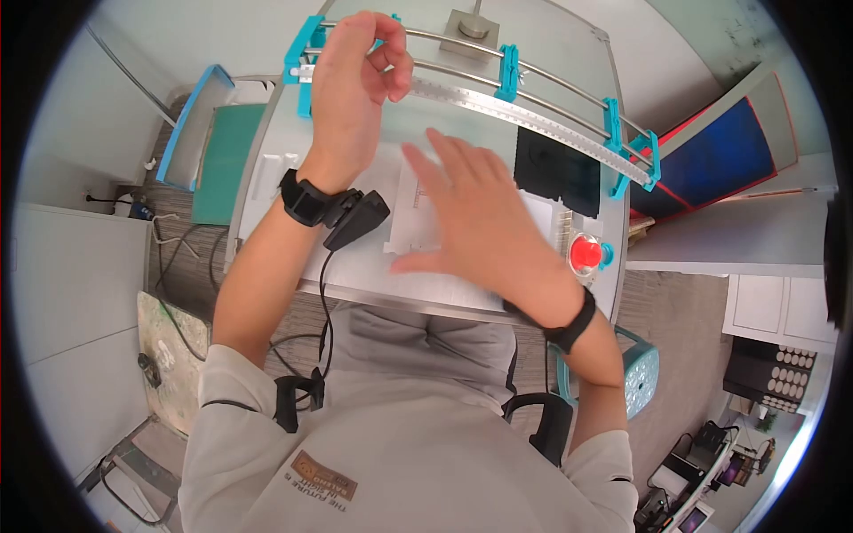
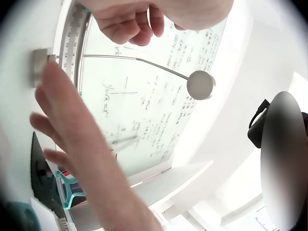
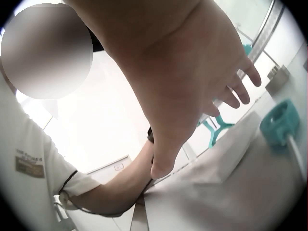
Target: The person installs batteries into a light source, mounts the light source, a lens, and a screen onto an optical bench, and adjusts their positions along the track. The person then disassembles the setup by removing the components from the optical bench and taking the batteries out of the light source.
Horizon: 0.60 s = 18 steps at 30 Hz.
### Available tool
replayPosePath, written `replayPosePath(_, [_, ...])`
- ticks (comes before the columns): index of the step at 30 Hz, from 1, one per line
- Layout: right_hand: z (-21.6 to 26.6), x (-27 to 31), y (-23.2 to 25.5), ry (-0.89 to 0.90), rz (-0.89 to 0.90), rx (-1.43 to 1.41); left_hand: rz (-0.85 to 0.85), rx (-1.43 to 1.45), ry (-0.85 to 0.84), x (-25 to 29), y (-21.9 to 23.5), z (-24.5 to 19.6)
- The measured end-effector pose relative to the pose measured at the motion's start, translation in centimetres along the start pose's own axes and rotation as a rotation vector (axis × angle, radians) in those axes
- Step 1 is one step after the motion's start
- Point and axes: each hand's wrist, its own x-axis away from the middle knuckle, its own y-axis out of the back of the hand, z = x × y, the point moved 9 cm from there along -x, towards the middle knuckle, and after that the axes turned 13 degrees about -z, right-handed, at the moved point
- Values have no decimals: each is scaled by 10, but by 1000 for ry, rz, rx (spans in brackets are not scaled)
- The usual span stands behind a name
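Note:
My left hand (image 1: 351, 102) is raised at the left end of a long ruler (image 1: 498, 108), fingers loosely curled with nothing in them. The ruler runs along metal rods held by turquoise brackets (image 1: 508, 73). Over the middle of the table, my right hand (image 1: 498, 222) is spread, thumb apart from the fingers and nothing held. White paper (image 1: 410, 218) lies beneath it, partly hidden. A black sheet (image 1: 560, 169) lies beyond the right hand, and a red-topped round item (image 1: 585, 255) sits beside that wrist. In the right wrist view, the right hand (image 3: 192, 72) hovers above the table near a turquoise ring-shaped part (image 3: 280, 122).
A square metal base (image 1: 471, 34) with a rod stands behind the rods. Handwriting covers a whiteboard (image 2: 154, 101) in the left wrist view. A turquoise stool (image 1: 641, 382) is on the floor at the right. A camera cable (image 1: 327, 302) hangs from the left wrist past the table edge.

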Motion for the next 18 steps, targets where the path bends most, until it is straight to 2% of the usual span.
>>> replayPosePath(3, [-27,-1,37,-76,-40,-91,-7,-22,4,0,4,0])
replayPosePath(5, [-58,11,32,-280,217,-106,41,-48,-20,1,-2,-2])
replayPosePath(8, [-66,22,35,-277,164,-60,61,-76,-18,1,-4,0])
replayPosePath(15, [-58,35,4,-209,202,38,125,-114,-18,12,-21,-2])
replayPosePath(17, [-59,35,-1,-216,235,19,91,-150,51,13,-20,6])
replayPosePath(18, [-62,28,8,-229,193,22,114,-161,79,14,-22,8])
